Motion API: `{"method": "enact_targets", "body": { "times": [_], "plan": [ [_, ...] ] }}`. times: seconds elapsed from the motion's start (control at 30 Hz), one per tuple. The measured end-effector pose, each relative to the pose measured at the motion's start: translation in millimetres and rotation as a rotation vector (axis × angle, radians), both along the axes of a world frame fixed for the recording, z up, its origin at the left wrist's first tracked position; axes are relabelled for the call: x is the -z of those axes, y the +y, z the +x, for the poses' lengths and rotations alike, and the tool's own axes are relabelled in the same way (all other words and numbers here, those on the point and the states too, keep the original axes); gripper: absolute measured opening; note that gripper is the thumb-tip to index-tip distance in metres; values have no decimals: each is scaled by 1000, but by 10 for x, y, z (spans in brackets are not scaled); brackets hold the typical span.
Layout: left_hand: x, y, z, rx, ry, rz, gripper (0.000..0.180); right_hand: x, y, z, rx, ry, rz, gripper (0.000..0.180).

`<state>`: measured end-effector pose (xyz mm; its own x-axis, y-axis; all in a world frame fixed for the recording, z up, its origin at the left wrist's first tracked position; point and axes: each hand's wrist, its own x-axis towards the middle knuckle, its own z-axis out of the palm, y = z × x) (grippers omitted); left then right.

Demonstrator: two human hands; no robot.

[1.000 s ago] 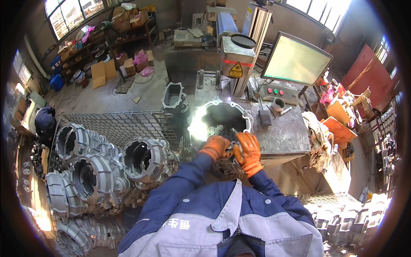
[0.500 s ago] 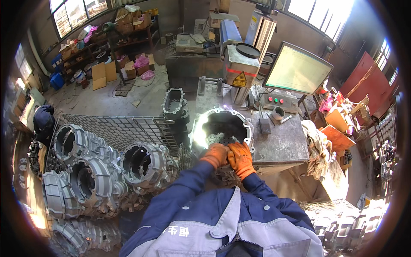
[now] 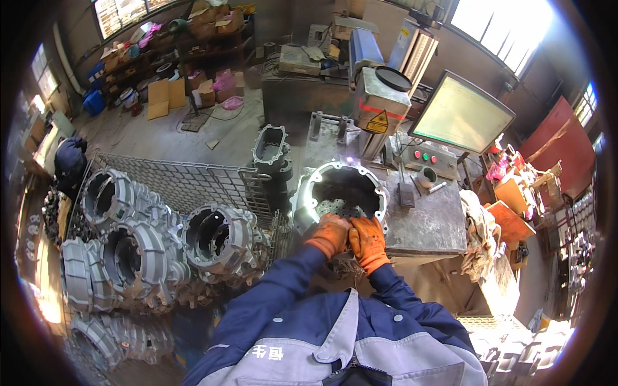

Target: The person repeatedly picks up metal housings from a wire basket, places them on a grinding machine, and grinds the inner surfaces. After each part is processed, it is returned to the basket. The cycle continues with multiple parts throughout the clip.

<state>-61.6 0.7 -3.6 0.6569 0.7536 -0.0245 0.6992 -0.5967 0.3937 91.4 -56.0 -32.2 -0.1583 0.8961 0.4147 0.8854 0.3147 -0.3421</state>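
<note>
A large round grey metal housing with a bolt-holed rim stands on the bench's left part, its wide mouth facing up and towards me. A bright glare covers its left side. Both my hands wear orange gloves and lie side by side at its near rim. My left hand is closed on that rim, its fingertips partly hidden. Close beside it, my right hand has its fingers bent over the same rim. Above and behind the housing hangs the boxy head of a laser marking machine with a yellow warning label.
A wire cage at left holds several similar housings. On the metal bench are a button box, a small cup and a dark small box. A monitor and rags are at right. A person bends at far left.
The view has shifted, so the bench and machine appear farther right and the housing slightly too. My hands remain at the housing's near rim, with only a small shift in finger position.
</note>
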Motion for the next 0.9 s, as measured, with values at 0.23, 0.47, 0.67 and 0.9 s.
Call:
{"method": "enact_targets", "body": {
  "times": [0.23,0.47,0.67,0.9],
  "plan": [
    [209,-531,-1119,-356,-310,395,51,-398,134,78,-197,-148,-248,45],
    [931,-2180,-1922,-1189,-356,22,38,-408,486,28,-453,-213,-569,51],
    [2308,-3594,-1639,-1679,-266,-338,34,-375,619,60,-473,-274,-769,46],
    [2698,-4323,-1153,-1850,-214,-485,32,-423,663,97,-550,-211,-809,41]
  ]
}}
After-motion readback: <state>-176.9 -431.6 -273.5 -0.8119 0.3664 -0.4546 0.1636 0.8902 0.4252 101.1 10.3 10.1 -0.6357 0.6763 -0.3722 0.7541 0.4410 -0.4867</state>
